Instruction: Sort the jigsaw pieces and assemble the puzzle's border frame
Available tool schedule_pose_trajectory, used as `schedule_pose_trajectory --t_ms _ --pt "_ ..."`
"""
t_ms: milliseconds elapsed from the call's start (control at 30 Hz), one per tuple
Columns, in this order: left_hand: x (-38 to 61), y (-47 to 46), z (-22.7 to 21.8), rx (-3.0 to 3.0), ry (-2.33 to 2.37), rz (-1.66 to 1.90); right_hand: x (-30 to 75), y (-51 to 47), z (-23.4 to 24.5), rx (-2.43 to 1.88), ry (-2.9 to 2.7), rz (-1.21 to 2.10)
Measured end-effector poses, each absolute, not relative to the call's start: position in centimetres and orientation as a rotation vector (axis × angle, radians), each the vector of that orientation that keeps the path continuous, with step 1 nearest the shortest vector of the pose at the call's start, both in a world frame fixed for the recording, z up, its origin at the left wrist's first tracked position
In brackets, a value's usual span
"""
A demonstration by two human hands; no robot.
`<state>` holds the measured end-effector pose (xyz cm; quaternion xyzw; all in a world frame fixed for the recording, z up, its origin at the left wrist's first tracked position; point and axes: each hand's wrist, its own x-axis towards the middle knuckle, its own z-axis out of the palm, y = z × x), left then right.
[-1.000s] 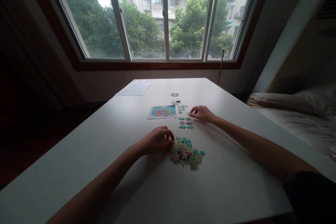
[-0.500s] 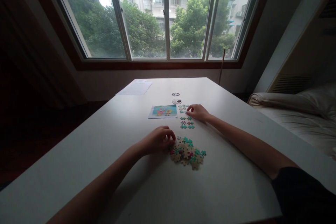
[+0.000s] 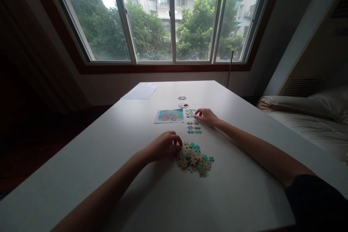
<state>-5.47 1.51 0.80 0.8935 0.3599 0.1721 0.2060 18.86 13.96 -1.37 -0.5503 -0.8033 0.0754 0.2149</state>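
My right hand (image 3: 207,116) is at the right end of the upper group of laid-out puzzle pieces (image 3: 190,110), thumb and forefinger pinched at a small puzzle piece against the table. Nearer me lies a second group of pieces (image 3: 194,127) in short rows. My left hand (image 3: 166,144) rests at the left edge of a loose pile of puzzle pieces (image 3: 193,159), some teal side up, others showing plain backs. Its fingers are curled in, and whatever they hold is hidden. A colourful picture sheet (image 3: 169,115) with cartoon figures lies left of the upper group.
The white table (image 3: 108,145) stretches toward a window (image 3: 174,18). Two round openings (image 3: 183,105) sit beyond the picture. White paper (image 3: 140,92) lies at the far left corner. A pale padded seat (image 3: 307,112) stands to the right.
My right hand has shifted very slightly to the right, and its forearm and sleeve also lie a little farther right. My left hand stays by the pile, still curled.
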Motion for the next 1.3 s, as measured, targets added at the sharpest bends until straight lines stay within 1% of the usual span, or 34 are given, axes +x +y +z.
schedule_pose_trajectory --t_ms 367,600,767,867,1000,1300 --pt "-4.8 1.5 0.4 2.518 1.009 0.464 22.7 8.1 -0.5 -1.277 -2.312 0.292" --pt "-3.3 2.0 -0.8 2.541 1.043 0.622 23.8 5.5 -0.5 -1.216 -2.276 0.333" --pt "-2.0 2.3 -1.2 2.371 1.129 0.868 22.1 3.9 -0.5 -1.137 -2.279 0.356" --pt "-1.3 2.0 -0.7 2.187 1.175 0.957 20.9 2.5 -0.5 -1.063 -2.3 0.386" --pt "-0.5 1.3 0.1 2.026 1.11 0.984 19.9 0.9 -0.2 -1.019 -2.295 0.435" --pt "0.0 0.9 0.3 1.986 1.027 0.943 19.3 0.8 -0.6 -1.044 -2.178 0.532"
